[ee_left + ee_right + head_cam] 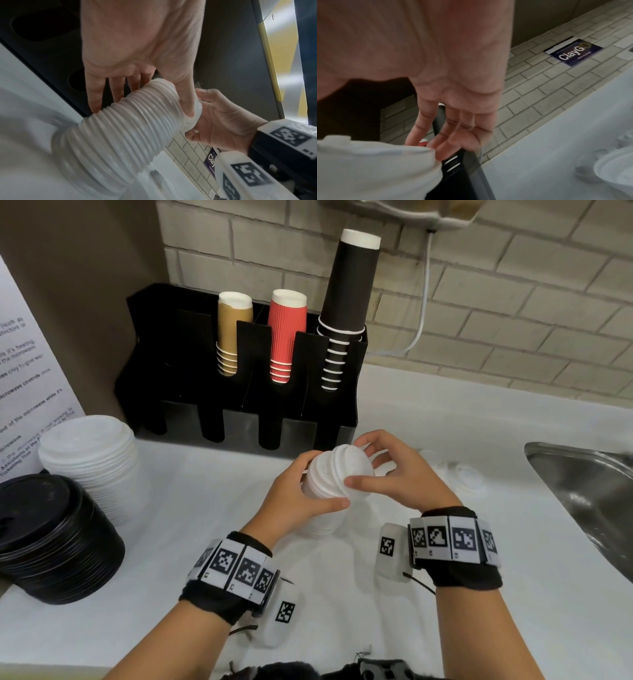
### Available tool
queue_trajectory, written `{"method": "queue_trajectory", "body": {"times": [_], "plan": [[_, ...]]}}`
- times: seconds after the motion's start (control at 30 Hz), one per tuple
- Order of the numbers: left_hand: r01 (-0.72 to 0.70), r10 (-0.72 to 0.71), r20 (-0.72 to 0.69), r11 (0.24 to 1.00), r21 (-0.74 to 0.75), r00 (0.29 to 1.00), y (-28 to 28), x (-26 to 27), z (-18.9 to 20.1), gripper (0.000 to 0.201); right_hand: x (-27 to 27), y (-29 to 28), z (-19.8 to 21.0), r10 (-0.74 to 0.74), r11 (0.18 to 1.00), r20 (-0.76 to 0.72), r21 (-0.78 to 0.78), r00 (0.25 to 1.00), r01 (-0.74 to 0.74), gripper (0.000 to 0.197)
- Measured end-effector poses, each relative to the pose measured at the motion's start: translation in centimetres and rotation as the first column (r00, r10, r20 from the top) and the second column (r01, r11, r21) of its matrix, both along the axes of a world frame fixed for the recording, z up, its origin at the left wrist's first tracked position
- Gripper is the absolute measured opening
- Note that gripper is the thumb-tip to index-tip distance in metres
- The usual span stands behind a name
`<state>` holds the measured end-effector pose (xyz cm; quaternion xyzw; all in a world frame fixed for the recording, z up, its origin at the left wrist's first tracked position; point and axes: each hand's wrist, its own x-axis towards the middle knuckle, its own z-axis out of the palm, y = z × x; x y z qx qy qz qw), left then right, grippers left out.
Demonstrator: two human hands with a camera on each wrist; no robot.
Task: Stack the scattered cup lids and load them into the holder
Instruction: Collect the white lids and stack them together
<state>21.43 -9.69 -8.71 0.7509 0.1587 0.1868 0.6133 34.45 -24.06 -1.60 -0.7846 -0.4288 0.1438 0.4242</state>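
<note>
- My left hand (301, 491) wraps round the stack of lids (123, 129), tilted above the table (445, 611), so its top faces my right hand (400, 474)
- My right hand pinches the top lid (352, 470) by its rim to seat it
- The holder (239, 392) stands just behind, front slots free for loading

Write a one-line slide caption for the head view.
Left hand grips a ribbed stack of white plastic lids while right hand seats the top lid, before the black cup holder.
</note>
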Motion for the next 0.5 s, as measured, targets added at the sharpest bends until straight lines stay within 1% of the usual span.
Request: {"method": "queue_trajectory", "body": {"times": [0.17, 0.33, 0.5], "plan": [[-0.021, 0.021, 0.006, 1.000, 0.007, 1.000, -0.1, 0.0, -0.1, 0.077, -0.7, 1.0, -0.2, 0.017, 0.998, 0.068, -0.055, 0.998, -0.013, 0.052], [-0.011, 0.011, 0.002, 1.000, -0.012, 1.000, -0.1, 0.0, -0.2, 0.079, -0.9, 2.0, 0.5, 0.046, 0.993, 0.113, -0.117, 0.993, -0.033, 0.044], [-0.006, 0.006, 0.008, 1.000, -0.012, 1.000, -0.1, 0.1, 0.0, 0.075, -1.0, 2.5, 1.1, 0.104, 0.975, 0.160, -0.213, 0.982, -0.068, 0.045]]}}
